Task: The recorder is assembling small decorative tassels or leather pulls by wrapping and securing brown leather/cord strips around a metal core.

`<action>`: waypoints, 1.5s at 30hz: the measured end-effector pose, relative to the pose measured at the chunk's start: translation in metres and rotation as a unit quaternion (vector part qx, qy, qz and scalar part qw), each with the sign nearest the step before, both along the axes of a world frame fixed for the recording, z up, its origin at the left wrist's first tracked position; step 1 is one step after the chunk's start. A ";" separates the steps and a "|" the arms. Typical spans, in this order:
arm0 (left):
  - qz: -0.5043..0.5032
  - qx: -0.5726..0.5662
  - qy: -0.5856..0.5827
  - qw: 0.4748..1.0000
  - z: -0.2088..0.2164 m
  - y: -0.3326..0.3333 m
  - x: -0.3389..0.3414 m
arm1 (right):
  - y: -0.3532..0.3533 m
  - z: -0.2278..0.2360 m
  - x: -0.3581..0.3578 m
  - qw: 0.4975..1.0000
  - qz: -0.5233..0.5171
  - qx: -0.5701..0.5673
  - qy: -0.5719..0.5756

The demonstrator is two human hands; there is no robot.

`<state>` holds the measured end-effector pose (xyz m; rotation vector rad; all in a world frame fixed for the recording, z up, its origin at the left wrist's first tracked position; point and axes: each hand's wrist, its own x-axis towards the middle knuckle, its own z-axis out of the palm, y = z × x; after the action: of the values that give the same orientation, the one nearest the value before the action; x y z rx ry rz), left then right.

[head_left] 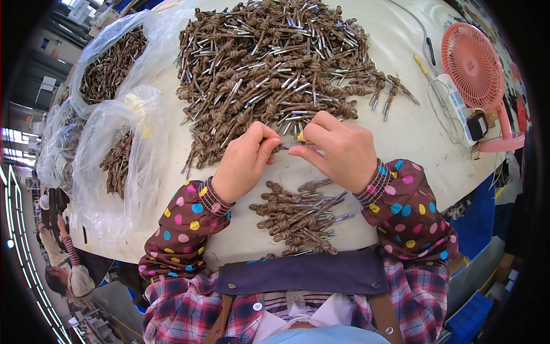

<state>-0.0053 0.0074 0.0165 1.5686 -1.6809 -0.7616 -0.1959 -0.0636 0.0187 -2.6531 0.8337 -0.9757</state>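
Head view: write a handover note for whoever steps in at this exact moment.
Left hand: pinching one end of a knotted brown cord piece.
Right hand: pinching the other end, with a small yellow thing at the thumb.
Things: big heap of cord pieces at the far side of the white table; small pile near the body, under the wrists; clear bags of pieces at left; pink fan at right.
Done: seemingly the small pile.
Left: seemingly the big heap.
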 end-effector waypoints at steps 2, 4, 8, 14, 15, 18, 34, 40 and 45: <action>0.000 -0.001 0.002 1.000 -0.001 0.000 -0.001 | 0.000 0.000 0.000 1.000 -0.005 -0.007 0.008; 0.001 -0.002 0.003 1.000 -0.001 0.000 -0.001 | 0.000 0.000 0.000 1.000 -0.005 -0.006 0.010; -0.006 -0.008 -0.010 1.000 -0.002 0.000 0.000 | 0.001 0.000 0.001 1.000 -0.005 -0.003 0.013; -0.003 -0.013 -0.012 1.000 -0.005 0.001 -0.001 | 0.000 0.000 0.001 1.000 0.011 -0.016 0.014; -0.001 -0.014 -0.010 1.000 -0.005 0.001 -0.001 | 0.000 0.000 0.001 1.000 0.011 -0.016 0.014; 0.017 0.005 0.044 0.999 -0.005 0.002 0.000 | -0.003 -0.001 0.000 1.000 0.012 -0.016 0.009; -0.041 -0.200 -0.133 0.970 -0.001 -0.005 0.006 | -0.009 -0.004 -0.005 0.946 0.018 0.308 -0.103; -0.040 -0.136 -0.117 0.983 0.004 -0.001 0.000 | -0.005 -0.003 -0.002 0.970 0.027 0.224 -0.090; -0.015 -0.243 -0.207 0.948 -0.004 0.000 -0.002 | 0.002 -0.003 0.003 0.957 0.023 0.257 -0.129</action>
<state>-0.0077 0.0071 0.0130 1.4046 -1.9992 -0.0027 -0.1930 -0.0621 0.0158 -2.0466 0.8257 -0.9163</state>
